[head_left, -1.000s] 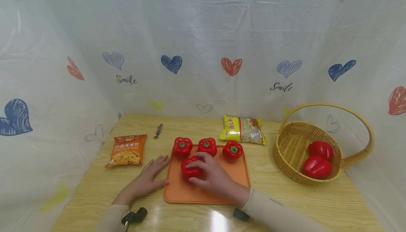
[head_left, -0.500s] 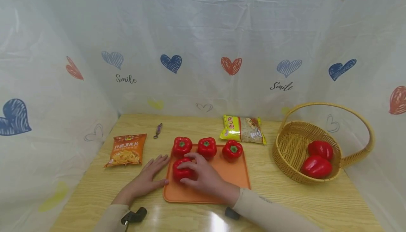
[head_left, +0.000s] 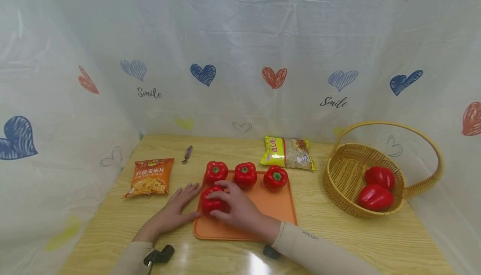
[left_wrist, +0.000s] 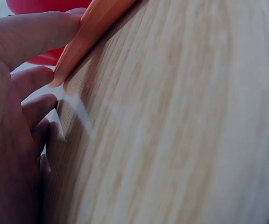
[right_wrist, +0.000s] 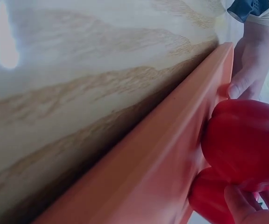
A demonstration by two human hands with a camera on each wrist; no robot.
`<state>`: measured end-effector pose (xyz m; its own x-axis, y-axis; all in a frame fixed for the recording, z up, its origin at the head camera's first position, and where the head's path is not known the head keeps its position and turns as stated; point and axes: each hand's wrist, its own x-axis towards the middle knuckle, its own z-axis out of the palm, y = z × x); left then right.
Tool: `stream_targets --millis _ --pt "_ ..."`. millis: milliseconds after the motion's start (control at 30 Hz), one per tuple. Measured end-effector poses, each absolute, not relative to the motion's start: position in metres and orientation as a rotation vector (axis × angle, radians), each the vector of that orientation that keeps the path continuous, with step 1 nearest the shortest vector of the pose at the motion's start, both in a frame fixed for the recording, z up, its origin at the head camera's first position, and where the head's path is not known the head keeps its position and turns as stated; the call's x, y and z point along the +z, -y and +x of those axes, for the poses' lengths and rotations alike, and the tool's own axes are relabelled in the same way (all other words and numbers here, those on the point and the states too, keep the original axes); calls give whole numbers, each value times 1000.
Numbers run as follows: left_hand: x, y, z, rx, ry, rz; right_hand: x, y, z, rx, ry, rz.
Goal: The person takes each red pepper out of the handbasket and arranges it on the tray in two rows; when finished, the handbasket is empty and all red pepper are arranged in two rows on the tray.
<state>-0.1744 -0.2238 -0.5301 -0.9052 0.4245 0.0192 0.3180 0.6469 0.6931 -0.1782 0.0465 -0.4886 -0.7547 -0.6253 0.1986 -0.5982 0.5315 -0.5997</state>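
An orange tray (head_left: 259, 225) lies on the table with several red bell peppers on it. My right hand (head_left: 242, 210) grips one red bell pepper (head_left: 208, 202) at the tray's left side, fingers curved over its top and thumb on its near side. In the right wrist view that bell pepper (right_wrist: 244, 140) shows large, close over the tray floor. My left hand (head_left: 170, 214) is flat on the table with fingers spread, its thumb touching the tray's left rim. Behind stand three more, a left pepper (head_left: 216, 172), a middle pepper (head_left: 245, 175) and a right pepper (head_left: 275, 178).
At the right stands a wicker basket (head_left: 340, 198) with a tall handle and two red peppers (head_left: 375, 198) inside. A yellow food packet (head_left: 288, 154) lies behind the tray. An orange snack bag (head_left: 150, 177) and a small purple-wrapped item (head_left: 188, 154) are at the left.
My right hand has moved left across the tray with the bell pepper, now in front of the back-left one. The left hand stays in place.
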Motion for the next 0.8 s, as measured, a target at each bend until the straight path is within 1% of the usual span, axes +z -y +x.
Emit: stream_targets --millis 800 --pt "-530 224 -174 1111 -2708 598 -491 -47 -176 -1128 -2744 -1116"
